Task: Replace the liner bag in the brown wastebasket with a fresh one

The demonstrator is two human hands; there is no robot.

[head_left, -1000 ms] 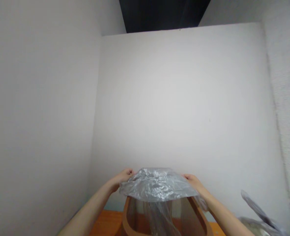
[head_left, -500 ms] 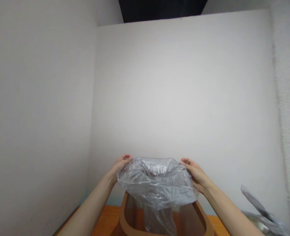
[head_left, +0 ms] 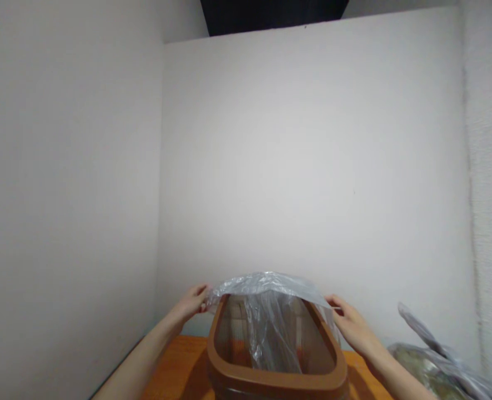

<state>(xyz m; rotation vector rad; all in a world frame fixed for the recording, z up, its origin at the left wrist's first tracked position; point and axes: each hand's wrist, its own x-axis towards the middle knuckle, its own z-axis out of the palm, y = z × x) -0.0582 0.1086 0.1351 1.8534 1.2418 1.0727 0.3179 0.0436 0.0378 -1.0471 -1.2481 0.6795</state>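
A thin, see-through plastic bag [head_left: 266,283] is stretched over the far rim of a brown bin [head_left: 277,379], and part of it hangs down inside. My left hand [head_left: 196,300] pinches the bag's edge at the far left corner of the bin. At the far right corner my right hand [head_left: 348,322] grips the other side of the bag's edge, fingers closed on the film. The near part of the bin's rim is bare.
The bin stands on an orange-brown wooden table [head_left: 173,366]. At the lower right lies another clear plastic bag [head_left: 429,369] with greenish contents I cannot make out. White walls [head_left: 262,166] close off the back and both sides.
Both hands have come down and spread apart, pulling the bag from above the bin onto its far rim. More of the bin now shows in view.
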